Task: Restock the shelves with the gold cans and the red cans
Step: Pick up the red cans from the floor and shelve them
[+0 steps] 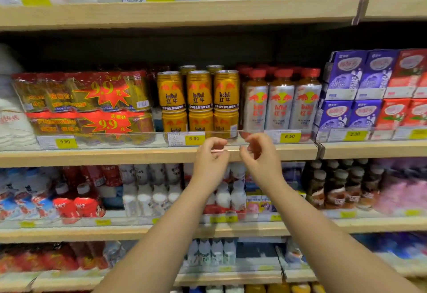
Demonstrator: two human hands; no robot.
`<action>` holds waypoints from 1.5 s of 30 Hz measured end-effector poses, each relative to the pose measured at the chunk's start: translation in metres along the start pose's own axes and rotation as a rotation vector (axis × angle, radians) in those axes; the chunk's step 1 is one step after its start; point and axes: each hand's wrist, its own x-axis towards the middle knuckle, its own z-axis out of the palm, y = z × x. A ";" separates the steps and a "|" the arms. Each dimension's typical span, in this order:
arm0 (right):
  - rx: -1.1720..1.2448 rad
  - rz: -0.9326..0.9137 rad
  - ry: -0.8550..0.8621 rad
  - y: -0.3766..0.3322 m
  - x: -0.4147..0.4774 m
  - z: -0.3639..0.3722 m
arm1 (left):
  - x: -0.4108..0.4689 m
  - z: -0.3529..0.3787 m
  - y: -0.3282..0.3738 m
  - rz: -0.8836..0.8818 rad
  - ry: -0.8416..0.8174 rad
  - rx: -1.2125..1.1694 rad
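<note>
Gold Red Bull cans (199, 89) stand two high in three front columns on the middle shelf (138, 156), with more behind them. Left of them lie shrink-wrapped packs of red cans (92, 108) with 9.9 stickers. My left hand (211, 154) and my right hand (258, 152) hover side by side at the shelf's front edge, just below the gold cans. Both are loosely curled and hold no can. A thin pale pink streak shows at the left fingertips; I cannot tell what it is.
A clear plastic rail (265, 132) with yellow price tags runs along the shelf front. Silver Red Bull bottles (280, 103) stand right of the gold cans, then purple and red drink cartons (369, 89). Packed shelves lie above and below.
</note>
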 end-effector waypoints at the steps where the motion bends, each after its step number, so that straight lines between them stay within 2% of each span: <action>1: 0.049 0.092 0.033 0.003 -0.018 -0.004 | -0.011 0.005 -0.006 -0.046 -0.027 -0.040; 7: 0.107 0.506 0.215 0.016 -0.140 -0.032 | -0.084 0.033 -0.045 -0.311 -0.410 -0.027; 13: 0.062 0.886 0.407 0.009 -0.278 -0.053 | -0.181 0.044 -0.081 -0.421 -0.739 0.017; 17: 0.034 1.056 0.530 -0.004 -0.350 -0.077 | -0.234 0.055 -0.086 -0.469 -0.869 0.032; 22: 0.038 1.167 0.658 -0.003 -0.407 -0.132 | -0.276 0.098 -0.069 -0.477 -1.009 0.067; 25: 0.035 1.233 0.722 0.008 -0.437 -0.171 | -0.298 0.136 -0.057 -0.471 -1.049 0.057; 29: 0.043 1.319 0.717 0.033 -0.468 -0.231 | -0.327 0.196 -0.049 -0.513 -1.028 0.091; 37: -0.028 1.412 0.544 0.107 -0.491 -0.359 | -0.377 0.294 -0.059 -0.657 -0.912 0.115; 45: -0.028 1.524 0.421 0.206 -0.483 -0.393 | -0.365 0.372 -0.106 -0.830 -0.842 0.251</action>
